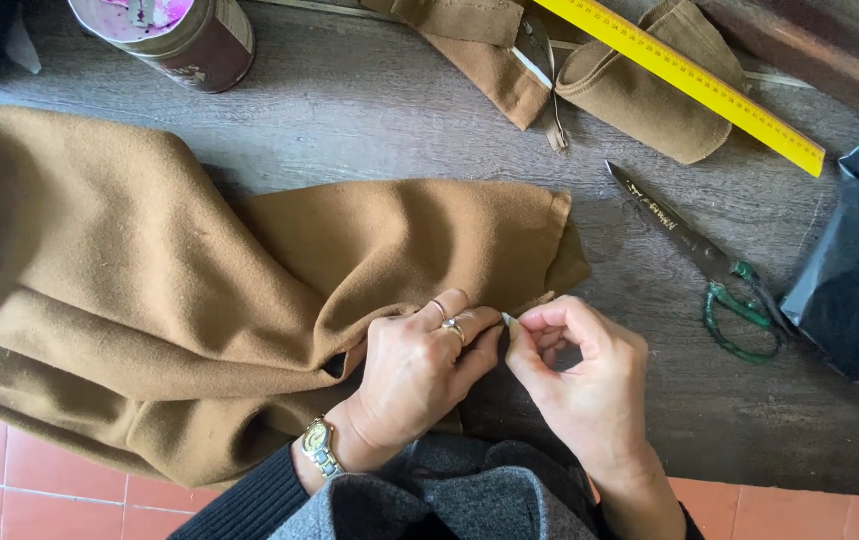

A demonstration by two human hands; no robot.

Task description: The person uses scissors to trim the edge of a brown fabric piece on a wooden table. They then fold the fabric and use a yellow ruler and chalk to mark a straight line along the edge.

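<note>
Both hands meet at the near edge of a brown wool cloth [199, 290] spread over a grey wooden table [369, 110] — the left hand [419, 375] pinches the fabric's edge, and the right hand [579, 375] closes its fingertips on a small pale object beside it. Green-handled scissors [704, 265] lie to the right, a yellow ruler [689, 80] beyond.

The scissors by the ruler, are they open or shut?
Shut: the scissors lie flat on the table, blades together in one point, green handles side by side.
</note>
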